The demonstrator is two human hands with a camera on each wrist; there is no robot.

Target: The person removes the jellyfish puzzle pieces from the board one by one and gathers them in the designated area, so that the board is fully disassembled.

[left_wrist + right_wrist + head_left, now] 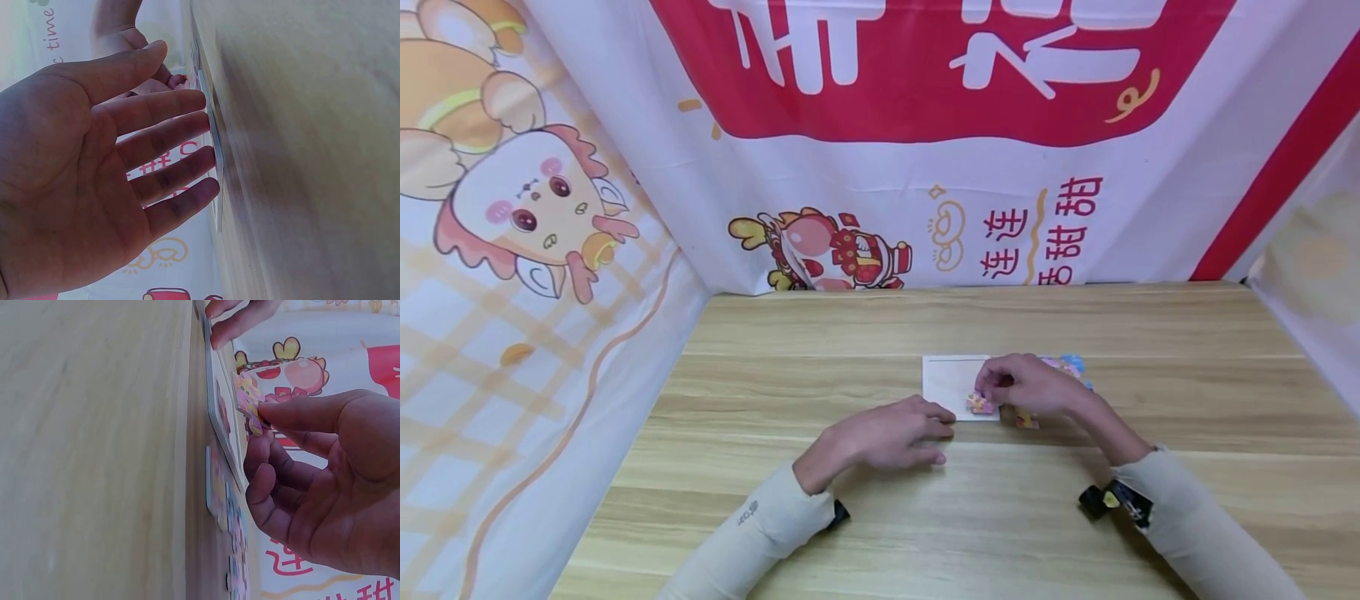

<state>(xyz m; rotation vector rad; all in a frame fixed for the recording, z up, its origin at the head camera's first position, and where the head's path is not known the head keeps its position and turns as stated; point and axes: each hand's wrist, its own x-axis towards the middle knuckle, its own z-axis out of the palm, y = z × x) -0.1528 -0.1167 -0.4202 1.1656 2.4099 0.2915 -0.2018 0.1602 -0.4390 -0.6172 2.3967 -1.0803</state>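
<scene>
Between thumb and fingers, my right hand (325,469) pinches a colourful jigsaw puzzle piece (248,400). In the head view that piece hangs just over the lower right part of a white puzzle board (951,379), which has a thin raised border. My left hand (891,433) lies at the board's near left corner with fingers extended; the left wrist view shows its fingertips (203,156) at the board's edge. More puzzle pieces (1067,364) lie to the right of the board, partly hidden under the right hand and wrist.
The board and pieces lie on a wood-grain table (820,350). Behind it hangs a white and red printed cloth (865,175), and a cartoon-printed cloth (535,333) borders the left. A dark wrist device (1120,500) sits at the right sleeve.
</scene>
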